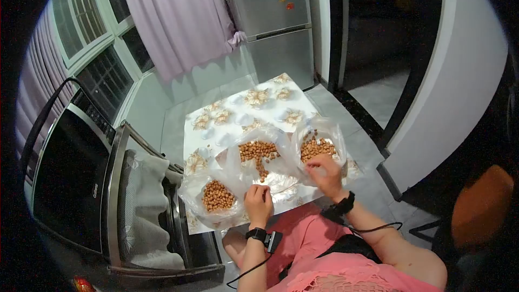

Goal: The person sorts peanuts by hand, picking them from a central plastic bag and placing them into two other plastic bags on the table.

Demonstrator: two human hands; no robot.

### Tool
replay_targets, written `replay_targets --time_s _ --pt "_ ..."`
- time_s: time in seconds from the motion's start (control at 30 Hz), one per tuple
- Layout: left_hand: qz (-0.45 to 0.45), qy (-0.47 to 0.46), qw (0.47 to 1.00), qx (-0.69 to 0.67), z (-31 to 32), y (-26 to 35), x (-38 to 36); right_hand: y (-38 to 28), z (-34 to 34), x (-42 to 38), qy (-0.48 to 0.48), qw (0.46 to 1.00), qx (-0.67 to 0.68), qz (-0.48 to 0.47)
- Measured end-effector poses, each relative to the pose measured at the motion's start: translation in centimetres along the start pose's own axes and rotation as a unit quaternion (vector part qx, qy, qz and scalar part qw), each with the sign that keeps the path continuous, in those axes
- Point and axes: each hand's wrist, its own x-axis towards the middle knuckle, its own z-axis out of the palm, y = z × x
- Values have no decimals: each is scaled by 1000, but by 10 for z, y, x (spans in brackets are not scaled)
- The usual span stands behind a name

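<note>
My left hand [259, 201] rests at the near edge of a small table [238, 113] with a flowered cloth, fingers curled as if pinching something small that I cannot make out. My right hand [324, 173] hovers beside a clear plastic bag of peanuts [318, 147] at the right, fingers bent; what it holds is unclear. A second clear bag [217, 196] of peanuts lies left of my left hand. Between them a loose pile of peanuts [258, 152] sits on spread plastic. Both wrists wear black bands with cables.
A dark oven-like appliance [70, 167] with an open door stands at the left. A silver fridge [275, 16] and pink curtain [173, 16] are at the back. A dark doorway is at the right. An orange seat [481, 205] is at the right edge.
</note>
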Motion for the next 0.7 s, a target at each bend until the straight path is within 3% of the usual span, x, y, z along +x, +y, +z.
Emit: replay_targets --time_s 0.13,0.2,0.37,0.43,0.7 --pt "17 8 1000 4 -1 1 1 16 -16 16 -12 995 -30 96" --pt "14 13 1000 7 -1 2 2 27 -13 14 5 995 -99 32" --pt "-1 4 1000 -2 -3 4 2 -2 14 -2 -2 998 -45 -34" --pt "2 2 1000 1 -3 3 2 -18 33 -11 -91 994 39 -43" --pt "-18 -7 1000 -12 -3 2 2 13 112 -27 -205 976 75 12"
